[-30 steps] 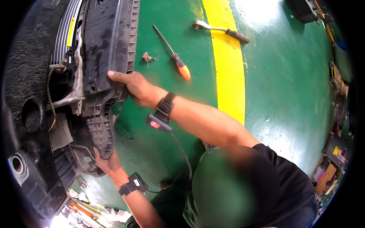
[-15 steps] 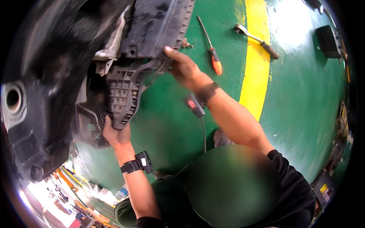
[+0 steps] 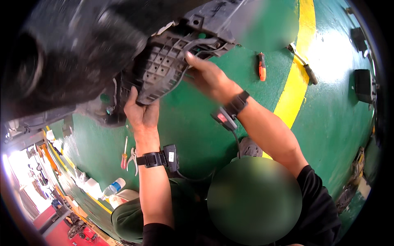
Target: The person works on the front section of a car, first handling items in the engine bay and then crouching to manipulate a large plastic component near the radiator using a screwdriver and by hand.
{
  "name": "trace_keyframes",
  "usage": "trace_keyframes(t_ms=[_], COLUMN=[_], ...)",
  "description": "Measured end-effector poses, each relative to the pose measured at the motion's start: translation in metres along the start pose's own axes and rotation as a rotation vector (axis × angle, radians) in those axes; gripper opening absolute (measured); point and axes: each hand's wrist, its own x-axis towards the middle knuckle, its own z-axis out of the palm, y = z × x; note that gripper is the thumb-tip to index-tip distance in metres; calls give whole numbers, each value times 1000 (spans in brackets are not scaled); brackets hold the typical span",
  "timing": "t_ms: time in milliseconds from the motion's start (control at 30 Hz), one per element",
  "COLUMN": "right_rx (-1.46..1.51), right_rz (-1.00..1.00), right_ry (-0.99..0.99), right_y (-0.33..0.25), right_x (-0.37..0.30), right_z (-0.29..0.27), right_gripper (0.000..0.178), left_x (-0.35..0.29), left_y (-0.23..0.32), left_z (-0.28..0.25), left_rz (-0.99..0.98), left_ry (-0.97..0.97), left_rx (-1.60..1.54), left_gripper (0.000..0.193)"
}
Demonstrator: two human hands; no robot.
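A black plastic panel (image 3: 164, 61) with a grid of ribs and square pockets hangs tilted at the upper middle, below the dark underside of a vehicle (image 3: 90, 69). My left hand (image 3: 141, 111) grips its lower left end, thumb up along one side and the fingers partly hidden. At the panel's right edge is my right hand (image 3: 211, 78), its thumb on the rim beside a curved black strip; its fingers reach behind the panel and are blurred. Smooth dark sheeting (image 3: 207, 18) adjoins the panel's top.
On the green floor lie an orange-handled screwdriver (image 3: 262, 67) and a ratchet wrench (image 3: 305, 67) across a yellow stripe (image 3: 289, 96). A black box (image 3: 364, 85) stands at far right. Near my left forearm are a red-handled screwdriver (image 3: 124, 160), pliers (image 3: 134, 161) and a plastic bottle (image 3: 114, 187).
The view has shifted, so the floor tools sit farther right and the pliers and bottle show more. My right hand has moved down along the panel's edge; the left keeps hold of its end.
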Motion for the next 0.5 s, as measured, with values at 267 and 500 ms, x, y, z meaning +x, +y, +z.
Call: trace_keyframes(t_ms=[267,500], right_rx=[111,67], right_rz=[-87,-174], right_ry=[72,99], right_y=[11,12], right_x=[8,19], right_z=[31,29], right_gripper=[24,19], left_x=[-9,-5], left_y=[6,-8], left_z=[12,19], left_rz=[-128,4], left_ry=[-119,-108], left_rx=[-151,45], left_gripper=[53,70])
